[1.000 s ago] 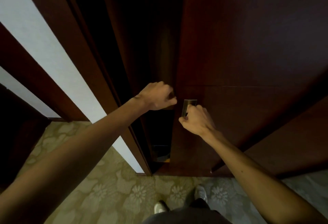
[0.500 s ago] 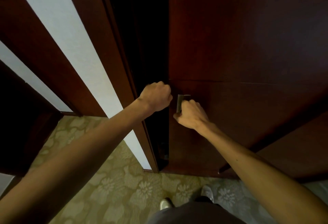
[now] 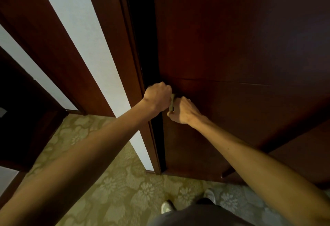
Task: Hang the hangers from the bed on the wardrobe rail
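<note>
Now both hands at the wardrobe doors

Nearest, shoes [image 3: 167, 206] stand on the patterned carpet [image 3: 114, 186]. Further, the right hand [image 3: 182, 109] curls around a metal handle [image 3: 172, 102] at the right door [image 3: 232, 50] edge. The left hand [image 3: 157, 97] is a fist, probably gripping something hidden. A narrow dark gap [image 3: 142, 47] remains; hangers are not visible.

both hands curl at the wardrobe door [image 3: 232, 64] edge: left hand [image 3: 157, 98] on the edge, right hand [image 3: 184, 110] gripping the metal handle [image 3: 172, 101].

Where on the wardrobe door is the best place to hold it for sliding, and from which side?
Probably at the small metal handle near the door's left edge, approached from the front. It is the only protruding part on the flat panel, and the right hand grips there already.
</note>
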